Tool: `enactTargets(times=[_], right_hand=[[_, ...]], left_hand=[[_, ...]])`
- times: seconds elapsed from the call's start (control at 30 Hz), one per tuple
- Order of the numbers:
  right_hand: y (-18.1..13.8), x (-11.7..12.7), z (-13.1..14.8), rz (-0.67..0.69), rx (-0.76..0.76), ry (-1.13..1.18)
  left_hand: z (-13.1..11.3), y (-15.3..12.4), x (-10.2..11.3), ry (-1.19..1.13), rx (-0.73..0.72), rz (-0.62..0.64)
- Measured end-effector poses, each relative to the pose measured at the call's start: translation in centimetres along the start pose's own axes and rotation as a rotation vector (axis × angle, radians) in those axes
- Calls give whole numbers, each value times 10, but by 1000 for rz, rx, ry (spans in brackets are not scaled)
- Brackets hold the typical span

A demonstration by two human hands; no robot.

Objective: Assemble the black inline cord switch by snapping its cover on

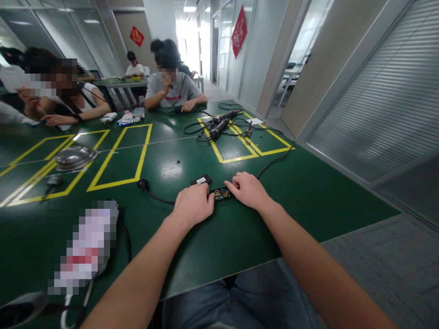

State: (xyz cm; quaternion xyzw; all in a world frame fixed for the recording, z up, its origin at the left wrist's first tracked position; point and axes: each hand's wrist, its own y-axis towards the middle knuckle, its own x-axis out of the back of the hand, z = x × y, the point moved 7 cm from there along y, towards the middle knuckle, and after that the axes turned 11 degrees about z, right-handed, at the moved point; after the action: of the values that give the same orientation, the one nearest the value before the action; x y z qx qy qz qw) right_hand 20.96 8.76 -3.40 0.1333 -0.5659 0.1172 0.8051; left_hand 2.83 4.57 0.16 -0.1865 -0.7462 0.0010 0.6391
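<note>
Between my hands lies an opened black power adapter [222, 194], with its circuit board and coil-like parts showing. My left hand [194, 202] is closed around its left end, the fingertips partly hidden. My right hand [251, 189] grips the right end with thumb and curled fingers. Just beyond my left hand rests a black casing cover [200, 179] with a white label. A cord [159, 198] runs left from under my left hand to a black plug [142, 184]. Another cable [274, 161] leads away behind my right hand.
Black handheld tools [221, 125] with tangled cables lie at the far right inside yellow tape outlines. A metal bowl-shaped object [75, 157] sits at left on the green table [291, 228]. Near my left arm is a blurred-out item [89, 246]. Other people sit across the table.
</note>
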Motion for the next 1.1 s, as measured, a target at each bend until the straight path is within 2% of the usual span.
enactTargets(times=[0.3,0.73,1.1], right_hand=[[-1,0,-8,-45,-30,47],[3,-2,-5,-38,7,17],[1,0,-5,-50,-54,-46]], left_hand=[[3,3,4,-54,9,-46],[4,4,1,-17,-2,-23],[2,4,7,21,-135,-115]])
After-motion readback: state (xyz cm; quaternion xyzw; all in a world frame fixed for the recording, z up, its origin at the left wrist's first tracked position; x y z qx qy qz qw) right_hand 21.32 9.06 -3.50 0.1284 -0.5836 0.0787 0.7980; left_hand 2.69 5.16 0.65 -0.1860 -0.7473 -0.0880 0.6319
